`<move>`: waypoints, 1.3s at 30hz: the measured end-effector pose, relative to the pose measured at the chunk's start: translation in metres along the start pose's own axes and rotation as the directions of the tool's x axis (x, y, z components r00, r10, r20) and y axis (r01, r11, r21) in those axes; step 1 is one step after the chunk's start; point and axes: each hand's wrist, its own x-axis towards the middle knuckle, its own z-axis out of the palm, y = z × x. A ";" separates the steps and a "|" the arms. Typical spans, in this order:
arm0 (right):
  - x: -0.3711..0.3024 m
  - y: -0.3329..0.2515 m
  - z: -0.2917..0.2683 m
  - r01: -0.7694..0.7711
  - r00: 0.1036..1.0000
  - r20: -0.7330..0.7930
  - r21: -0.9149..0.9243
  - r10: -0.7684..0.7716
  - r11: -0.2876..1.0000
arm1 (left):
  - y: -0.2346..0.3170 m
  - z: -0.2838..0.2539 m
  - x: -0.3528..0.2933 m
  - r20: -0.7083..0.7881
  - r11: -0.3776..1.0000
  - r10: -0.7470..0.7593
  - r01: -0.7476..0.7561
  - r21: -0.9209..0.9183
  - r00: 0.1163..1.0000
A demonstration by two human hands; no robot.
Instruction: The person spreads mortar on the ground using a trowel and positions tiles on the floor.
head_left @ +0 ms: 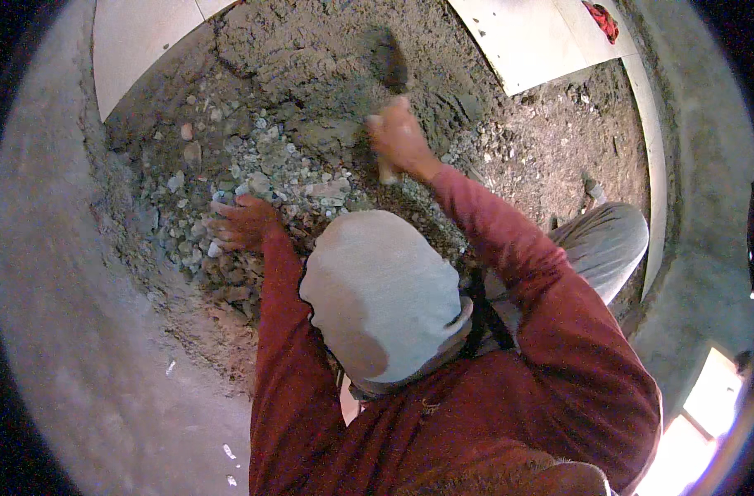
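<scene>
My right hand (399, 139) is raised over the dug-up floor, closed around the pale wooden handle of a hammer (387, 64) whose dark head is blurred above it. My left hand (241, 222) rests with spread fingers on a heap of grey stone rubble (261, 178), touching small broken pieces. Both arms wear dark red sleeves. My knee in grey cloth (385, 289) fills the middle of the view and hides the ground just below the hands.
Loose brown earth (311, 50) covers the floor ahead. Pale tiles (137, 33) lie at the upper left and a second tiled strip (526, 37) at the upper right, with a red cloth (602, 18) on it. A grey cement wall (54, 273) curves along the left.
</scene>
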 end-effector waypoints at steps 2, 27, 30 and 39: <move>0.021 -0.022 0.012 0.054 0.998 -0.014 0.085 -0.053 0.995 | 0.002 -0.003 0.001 0.000 1.000 0.001 -0.001 0.025 1.000; 0.281 0.008 -0.040 0.369 0.731 0.030 -0.857 -0.682 0.359 | 0.004 -0.017 0.005 0.243 0.998 -0.049 0.036 0.060 0.969; 0.283 0.015 -0.043 0.277 0.926 0.163 -0.906 -0.339 0.320 | 0.006 -0.017 0.007 0.200 0.998 -0.054 0.047 0.042 0.978; 0.251 -0.074 0.067 0.720 0.664 0.177 -0.414 -0.727 0.557 | 0.008 -0.023 0.010 0.233 0.998 -0.036 0.022 0.062 0.972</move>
